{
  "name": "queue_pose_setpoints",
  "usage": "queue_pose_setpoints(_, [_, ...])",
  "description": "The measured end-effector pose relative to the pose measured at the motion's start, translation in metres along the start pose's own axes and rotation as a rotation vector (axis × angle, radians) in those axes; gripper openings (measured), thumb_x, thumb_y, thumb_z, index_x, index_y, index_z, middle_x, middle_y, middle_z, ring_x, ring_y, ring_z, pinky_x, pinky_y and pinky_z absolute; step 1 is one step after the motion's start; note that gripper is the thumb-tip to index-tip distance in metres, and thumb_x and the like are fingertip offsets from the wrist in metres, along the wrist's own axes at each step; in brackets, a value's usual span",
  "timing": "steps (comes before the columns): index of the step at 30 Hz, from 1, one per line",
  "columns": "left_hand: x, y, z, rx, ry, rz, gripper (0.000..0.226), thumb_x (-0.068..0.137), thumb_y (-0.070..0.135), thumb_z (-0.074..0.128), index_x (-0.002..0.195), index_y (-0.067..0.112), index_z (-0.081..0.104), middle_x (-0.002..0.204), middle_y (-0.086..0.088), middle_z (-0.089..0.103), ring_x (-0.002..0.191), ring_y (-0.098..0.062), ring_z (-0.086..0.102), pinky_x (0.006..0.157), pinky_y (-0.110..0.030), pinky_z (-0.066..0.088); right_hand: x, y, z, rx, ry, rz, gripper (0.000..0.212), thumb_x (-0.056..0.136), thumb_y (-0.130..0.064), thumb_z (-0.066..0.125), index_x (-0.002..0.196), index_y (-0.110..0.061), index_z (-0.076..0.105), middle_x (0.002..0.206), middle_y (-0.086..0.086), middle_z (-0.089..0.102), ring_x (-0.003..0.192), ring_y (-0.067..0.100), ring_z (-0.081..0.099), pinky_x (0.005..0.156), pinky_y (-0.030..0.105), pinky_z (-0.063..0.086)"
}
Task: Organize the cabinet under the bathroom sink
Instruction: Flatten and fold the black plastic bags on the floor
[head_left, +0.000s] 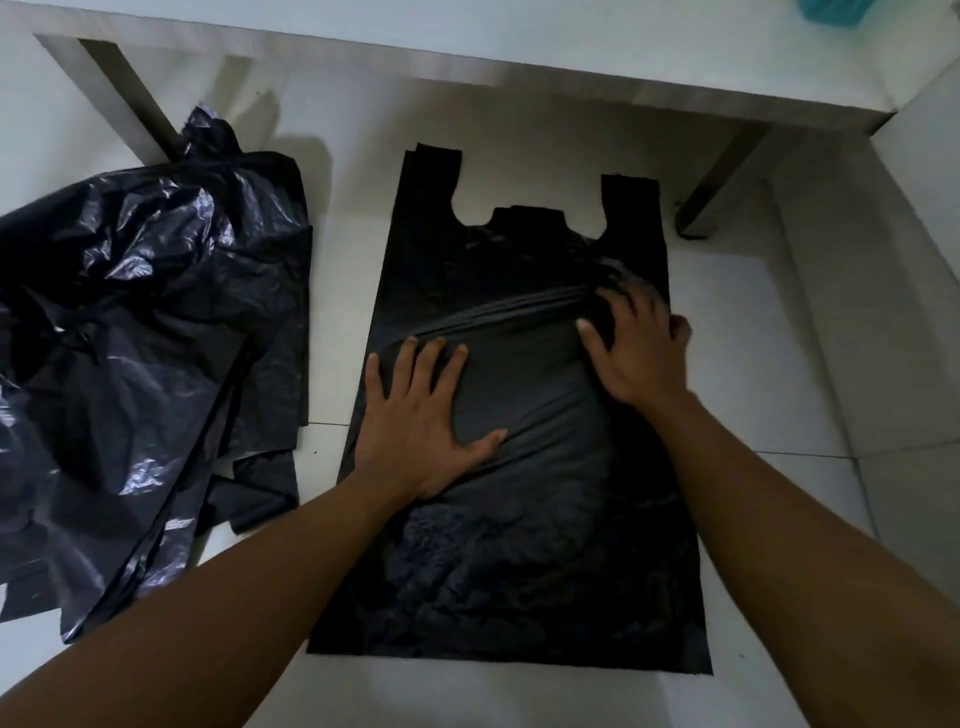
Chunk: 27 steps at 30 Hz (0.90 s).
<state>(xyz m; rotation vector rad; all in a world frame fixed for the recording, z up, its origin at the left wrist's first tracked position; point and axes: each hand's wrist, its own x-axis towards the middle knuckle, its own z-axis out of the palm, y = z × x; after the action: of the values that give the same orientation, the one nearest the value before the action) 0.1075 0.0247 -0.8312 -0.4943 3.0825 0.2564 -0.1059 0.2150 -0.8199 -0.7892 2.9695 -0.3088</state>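
A black plastic carrier bag (524, 561) lies spread flat on the white tiled floor, its two handles pointing away from me. My left hand (415, 415) rests palm down on the bag's middle left, fingers spread. My right hand (636, 348) presses on the bag's right side, fingers apart and blurred, with the plastic bunched into a ridge between the two hands. To the left lies a crumpled heap of black plastic bags (140, 332).
A white counter edge (519, 73) runs across the top, with the open space beneath it and a white support panel (727, 176) at the right. A teal object (831, 10) sits on the counter's far right. White floor tiles (810, 415) surround the bags.
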Motion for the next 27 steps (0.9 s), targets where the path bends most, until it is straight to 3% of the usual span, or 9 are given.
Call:
queue_pose_setpoints(5, [0.001, 0.002, -0.002, -0.001, -0.018, -0.006, 0.114, 0.073, 0.099, 0.018, 0.161, 0.026, 0.014, 0.168, -0.004, 0.007, 0.155, -0.028, -0.005, 0.120, -0.063, 0.000, 0.050, 0.046, -0.021, -0.044, -0.037, 0.164, 0.069, 0.096, -0.069, 0.020, 0.152, -0.029, 0.026, 0.160, 0.004, 0.026, 0.141, 0.032, 0.025, 0.110, 0.059, 0.020])
queue_pose_setpoints(7, [0.002, 0.002, -0.003, -0.002, -0.023, -0.015, 0.117, 0.070, 0.101, 0.018, 0.161, 0.027, 0.012, 0.169, -0.004, -0.002, 0.154, -0.030, -0.013, 0.120, -0.063, -0.002, 0.057, 0.036, -0.027, 0.005, 0.062, 0.172, 0.064, 0.098, -0.063, 0.025, 0.151, -0.026, 0.030, 0.156, 0.007, 0.032, 0.138, 0.032, 0.029, 0.107, 0.057, 0.022])
queue_pose_setpoints(9, [0.002, 0.003, -0.004, -0.006, -0.026, -0.025, 0.118, 0.070, 0.101, 0.018, 0.161, 0.026, 0.012, 0.169, -0.005, -0.004, 0.153, -0.031, -0.016, 0.120, -0.063, -0.002, 0.054, 0.009, -0.027, 0.034, 0.150, 0.032, 0.054, 0.100, -0.053, 0.034, 0.145, -0.025, 0.039, 0.149, 0.008, 0.041, 0.134, 0.031, 0.035, 0.105, 0.053, 0.025])
queue_pose_setpoints(13, [0.002, 0.003, -0.003, -0.005, -0.040, -0.036, 0.120, 0.069, 0.102, 0.017, 0.161, 0.026, 0.010, 0.169, -0.006, -0.005, 0.153, -0.032, -0.016, 0.120, -0.062, -0.002, 0.042, -0.050, -0.005, -0.020, 0.054, -0.277, 0.046, 0.099, -0.050, 0.038, 0.139, -0.030, 0.048, 0.143, -0.001, 0.046, 0.131, 0.022, 0.037, 0.104, 0.047, 0.026])
queue_pose_setpoints(21, [-0.006, 0.002, -0.001, -0.007, -0.057, -0.053, 0.121, 0.068, 0.102, 0.015, 0.161, 0.025, 0.005, 0.168, -0.007, -0.008, 0.153, -0.033, -0.016, 0.120, -0.062, -0.002, 0.047, -0.070, 0.014, -0.048, 0.029, -0.287, 0.046, 0.101, -0.054, 0.032, 0.136, -0.032, 0.052, 0.140, -0.005, 0.047, 0.129, 0.020, 0.038, 0.097, 0.046, 0.026])
queue_pose_setpoints(27, [-0.007, 0.002, -0.002, -0.013, -0.046, -0.059, 0.120, 0.069, 0.101, 0.019, 0.161, 0.025, 0.008, 0.169, -0.007, -0.005, 0.153, -0.033, -0.016, 0.120, -0.063, -0.001, 0.071, -0.087, 0.016, -0.003, -0.048, -0.338, 0.047, 0.101, -0.054, 0.031, 0.139, -0.031, 0.047, 0.141, -0.001, 0.043, 0.131, 0.024, 0.034, 0.102, 0.050, 0.027])
